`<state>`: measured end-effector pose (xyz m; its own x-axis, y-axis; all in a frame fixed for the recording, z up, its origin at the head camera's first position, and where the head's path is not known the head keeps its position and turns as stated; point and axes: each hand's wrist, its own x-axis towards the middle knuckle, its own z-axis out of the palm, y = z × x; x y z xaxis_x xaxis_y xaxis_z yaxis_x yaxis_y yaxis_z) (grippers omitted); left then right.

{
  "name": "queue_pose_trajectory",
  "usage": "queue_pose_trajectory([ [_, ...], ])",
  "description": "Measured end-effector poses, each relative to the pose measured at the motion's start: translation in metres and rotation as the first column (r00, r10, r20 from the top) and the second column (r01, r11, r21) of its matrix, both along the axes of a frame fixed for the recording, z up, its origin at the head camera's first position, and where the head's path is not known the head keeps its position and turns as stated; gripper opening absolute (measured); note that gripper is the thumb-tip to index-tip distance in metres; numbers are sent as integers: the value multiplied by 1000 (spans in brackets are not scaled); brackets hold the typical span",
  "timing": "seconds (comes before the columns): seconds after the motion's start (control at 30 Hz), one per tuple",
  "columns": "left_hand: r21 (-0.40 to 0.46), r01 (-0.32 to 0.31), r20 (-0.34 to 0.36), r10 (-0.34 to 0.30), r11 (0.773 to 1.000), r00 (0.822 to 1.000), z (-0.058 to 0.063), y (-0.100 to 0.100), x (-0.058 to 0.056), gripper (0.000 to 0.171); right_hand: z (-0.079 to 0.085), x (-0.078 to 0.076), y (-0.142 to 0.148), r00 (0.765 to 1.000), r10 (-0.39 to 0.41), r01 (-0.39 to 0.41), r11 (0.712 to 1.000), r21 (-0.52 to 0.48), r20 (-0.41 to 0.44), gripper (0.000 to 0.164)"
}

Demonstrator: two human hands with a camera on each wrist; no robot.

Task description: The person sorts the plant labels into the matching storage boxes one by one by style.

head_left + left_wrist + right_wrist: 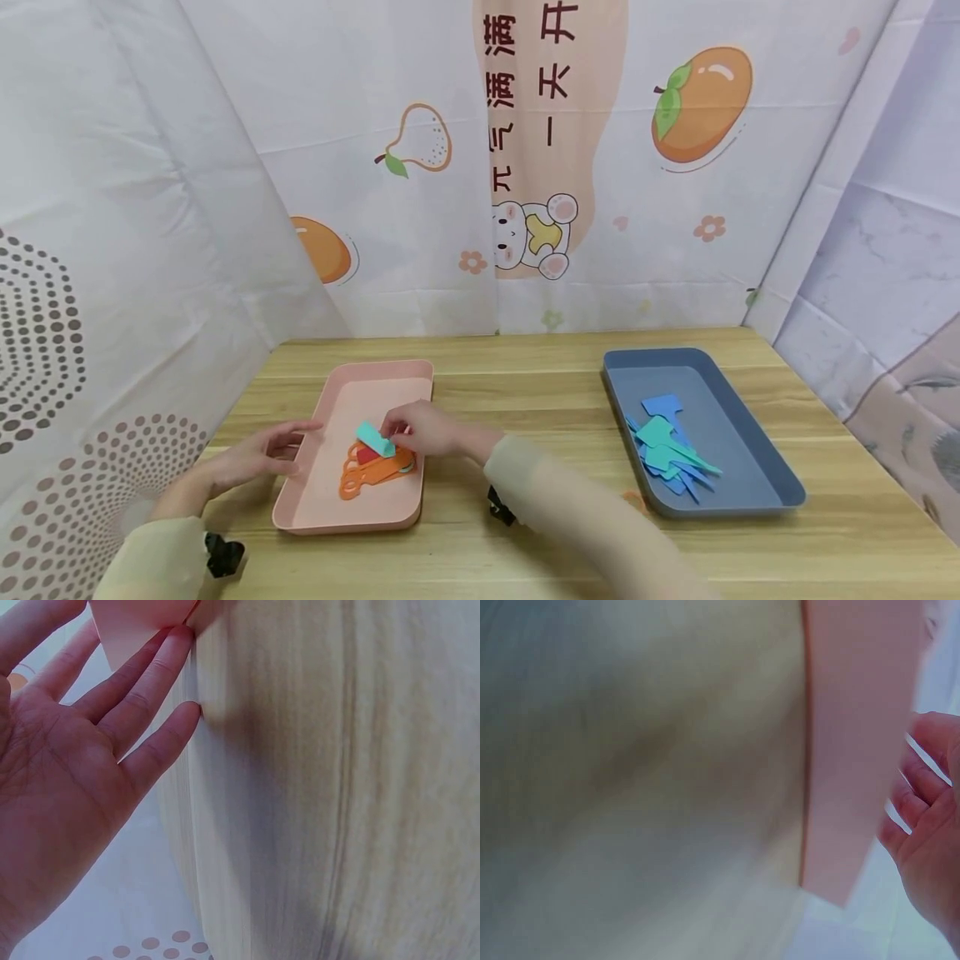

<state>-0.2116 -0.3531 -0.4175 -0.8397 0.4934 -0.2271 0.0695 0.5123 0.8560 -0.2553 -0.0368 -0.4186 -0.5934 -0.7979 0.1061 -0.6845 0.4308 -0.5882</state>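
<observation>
My right hand [423, 427] reaches over the right wall of the pink tray [300, 508]. Its thumb and fingertips appear to pinch the edge of a turquoise plastic tag [372, 437], tilted above a small pile. In that pile lie orange tags with ring ends [367, 479] and a red piece [366, 455]. At the tray's left rim, my left hand [262, 457] has its fingers spread, and the fingertips touch the wall. In the left wrist view its palm [67, 765] faces the camera, holding nothing. The tray wall hides the right fingertips in the right wrist view.
To the right stands a blue-grey tray [750, 467] holding several blue and turquoise T-shaped plant labels [663, 454]. An orange piece [634, 500] lies on the wooden table [517, 383] beside it, partly behind my right forearm. Printed curtains [420, 67] enclose the table.
</observation>
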Motion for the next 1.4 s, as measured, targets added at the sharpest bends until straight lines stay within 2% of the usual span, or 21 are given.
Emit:
queue_pose_trajectory([
  [0.2,5,9,-16,-9,1000,1000,2,-2,2,72,33,-12,30,1000,5,-5,1000,-18,6,10],
  [0.37,20,20,-18,-20,1000,1000,1,-5,3,70,60,-14,65,1000,22,-21,999,26,-13,9],
  [0.57,22,10,-5,-10,1000,1000,2,-6,5,70,73,-9,114,999,22,-19,997,80,-32,11],
  [0.83,25,16,0,-16,1000,1000,-2,-7,5,71,61,5,177,1000,-1,5,986,167,-20,13],
  [1.0,36,16,7,-16,999,1000,-4,-7,4,72,46,17,208,999,-18,11,985,173,39,18],
  [1.17,41,16,8,-17,999,1000,-3,-5,3,71,27,34,231,993,38,-56,986,157,115,28],
  [1.4,4,-3,-6,3,1000,1000,-2,0,1,71,9,55,249,963,113,-146,982,121,244,34],
])
